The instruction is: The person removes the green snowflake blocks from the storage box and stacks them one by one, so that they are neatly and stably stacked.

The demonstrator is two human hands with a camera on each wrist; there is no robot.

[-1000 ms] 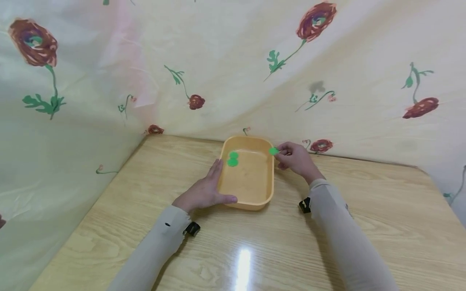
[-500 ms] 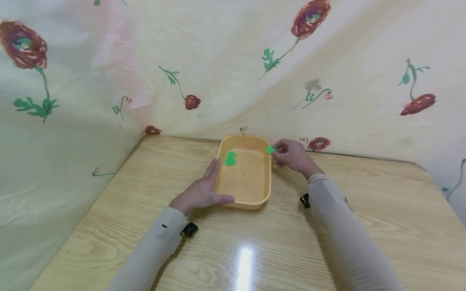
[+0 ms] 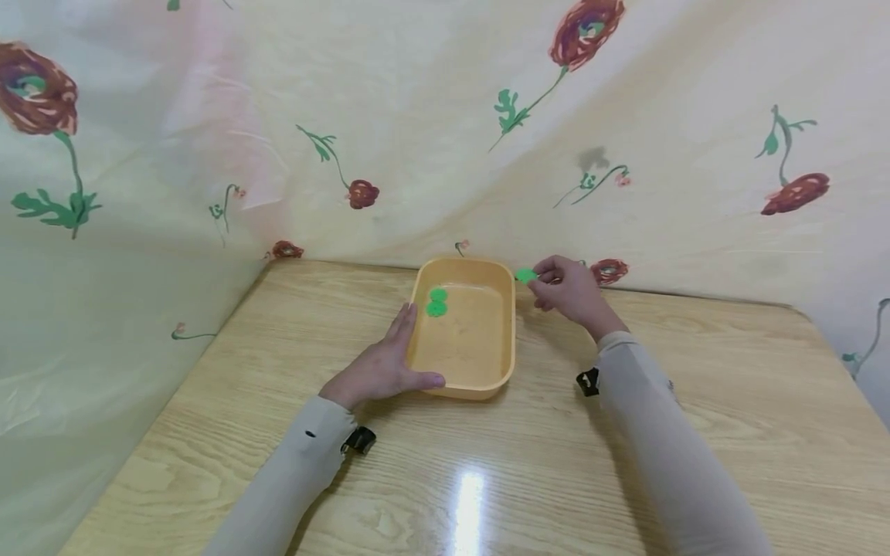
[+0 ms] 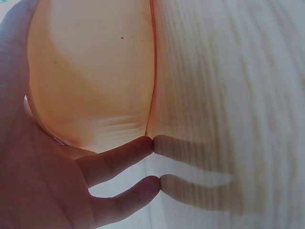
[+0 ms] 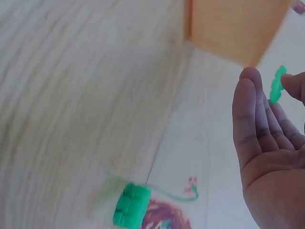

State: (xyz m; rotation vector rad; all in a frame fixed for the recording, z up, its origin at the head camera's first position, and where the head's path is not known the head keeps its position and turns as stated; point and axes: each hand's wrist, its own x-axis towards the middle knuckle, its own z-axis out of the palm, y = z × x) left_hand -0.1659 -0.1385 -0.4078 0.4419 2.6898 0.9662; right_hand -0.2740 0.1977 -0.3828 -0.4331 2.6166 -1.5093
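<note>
A light orange plastic tray [image 3: 462, 347] stands on the table with two green scalloped discs [image 3: 437, 302] side by side in its left part. My left hand [image 3: 378, 367] rests at its front left corner, fingers stretched along the outer left wall and thumb lying on the front rim. In the left wrist view, two fingertips [image 4: 143, 143] touch the tabletop beside the tray [image 4: 95, 71]. Just outside the far right rim, my right hand [image 3: 573, 293] pinches another green disc [image 3: 526, 276] between thumb and fingers. The right wrist view shows that disc [image 5: 277, 85] edge-on.
In the right wrist view, a ridged green piece [image 5: 132, 206] sits near the table's back edge; the head view does not show it. A flowered cloth [image 3: 417, 116] hangs behind the wood-grain table [image 3: 542, 463]. Light glares on the table's front [image 3: 469, 510].
My right hand, still pinching the green disc, has drawn back from over the tray's right rim to just outside it. My left hand stays at the tray. The head view has shifted slightly.
</note>
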